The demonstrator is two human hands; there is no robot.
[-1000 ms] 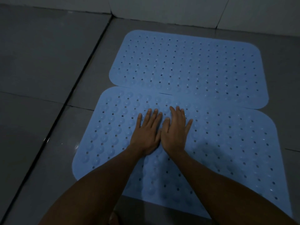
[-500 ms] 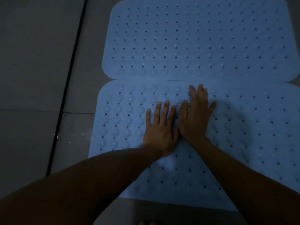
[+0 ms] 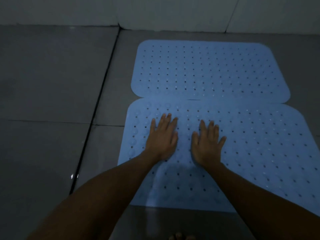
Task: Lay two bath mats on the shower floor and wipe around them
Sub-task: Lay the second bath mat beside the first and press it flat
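Both of my hands lie flat and open, gripping nothing: the left hand (image 3: 161, 138) and the right hand (image 3: 207, 143) press palm-down on the near bath mat (image 3: 259, 153), fingers straight and slightly spread, pointing toward the far side. I see a strip of mat between the two hands, so they are apart, not touching. Each sits on the left half of that mat, the left hand near its left edge.

That near mat is pale blue, dotted with rows of small holes, and lies flat on the grey tiled floor (image 3: 52, 84). Just beyond it lies the far bath mat (image 3: 207, 70), same colour and pattern, also flat. Their long edges meet along most of the seam; I can make out a thin dark gap at one stretch near the middle. The near mat reaches further left and right than the far one.

A dark grout line (image 3: 97, 110) runs from far to near, left of both mats. Pale wall tiles (image 3: 173, 13) rise at the far side. At the bottom edge I see toes (image 3: 180, 237) on the floor, dim and partly cut off
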